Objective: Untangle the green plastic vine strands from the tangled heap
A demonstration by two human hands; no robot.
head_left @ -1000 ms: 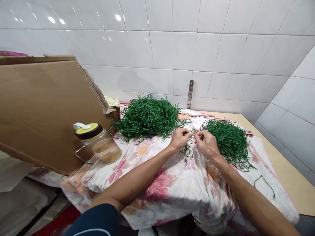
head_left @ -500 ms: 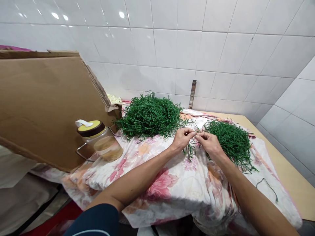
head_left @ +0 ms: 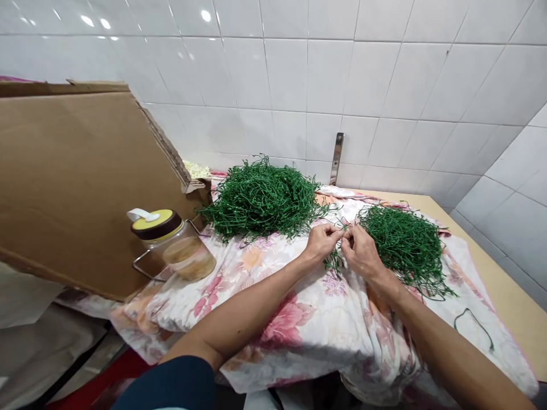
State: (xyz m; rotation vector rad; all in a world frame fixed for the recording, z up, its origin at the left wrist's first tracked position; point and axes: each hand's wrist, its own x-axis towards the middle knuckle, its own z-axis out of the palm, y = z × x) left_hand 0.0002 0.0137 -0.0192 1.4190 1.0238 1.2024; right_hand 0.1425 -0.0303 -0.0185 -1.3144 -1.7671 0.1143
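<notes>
Both hands, the left hand (head_left: pixel 322 241) and the right hand (head_left: pixel 359 248), pinch a thin green sprig (head_left: pixel 345 226) between their fingertips. It lies to the left of the small green pile (head_left: pixel 404 245), the landmark. Farther left of that pile sit the large green pile (head_left: pixel 265 199), then the lidded jar (head_left: pixel 182 250) and the cardboard box (head_left: pixel 81 188).
</notes>
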